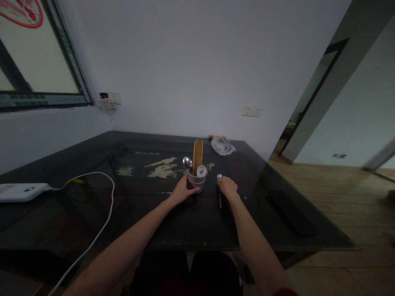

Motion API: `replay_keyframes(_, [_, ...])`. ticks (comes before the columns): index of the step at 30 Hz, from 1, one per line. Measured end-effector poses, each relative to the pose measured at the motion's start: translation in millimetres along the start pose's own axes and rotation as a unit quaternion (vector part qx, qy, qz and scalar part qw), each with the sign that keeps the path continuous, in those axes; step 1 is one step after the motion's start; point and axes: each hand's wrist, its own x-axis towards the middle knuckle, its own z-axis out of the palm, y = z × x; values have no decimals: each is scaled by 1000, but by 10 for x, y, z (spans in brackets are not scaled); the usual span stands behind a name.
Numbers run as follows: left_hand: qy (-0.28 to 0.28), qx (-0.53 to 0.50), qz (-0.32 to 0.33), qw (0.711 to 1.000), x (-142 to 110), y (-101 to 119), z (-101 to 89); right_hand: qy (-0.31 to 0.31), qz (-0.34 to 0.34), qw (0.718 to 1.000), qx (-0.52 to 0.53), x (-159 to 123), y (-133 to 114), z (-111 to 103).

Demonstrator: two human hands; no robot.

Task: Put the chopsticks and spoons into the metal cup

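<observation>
Left hand [182,190] is steadying a cup [198,182]; right hand [228,187] is gripping a spoon [219,177].
The cup is standing on the table [132,213] straight ahead, left thumb and fingers wrapping its side, probably because the tall chopsticks [198,155] inside are making it top-heavy. To its right, the other fingers are curling around the spoon, bowl showing above, handle below, seemingly for a firm hold.

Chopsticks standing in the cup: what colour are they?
The chopsticks are yellowish brown, seen best in the head view, the only one.
</observation>
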Motion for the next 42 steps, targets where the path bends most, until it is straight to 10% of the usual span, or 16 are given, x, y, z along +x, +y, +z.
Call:
replay_keyframes(35, [-87,-8,-9,996,-3,122,-212,43,1,994,103,-47,3,-174])
replay_keyframes(42, [39,74,-36,996,40,312,-603,115,-127,908,381,-114,-51,-292])
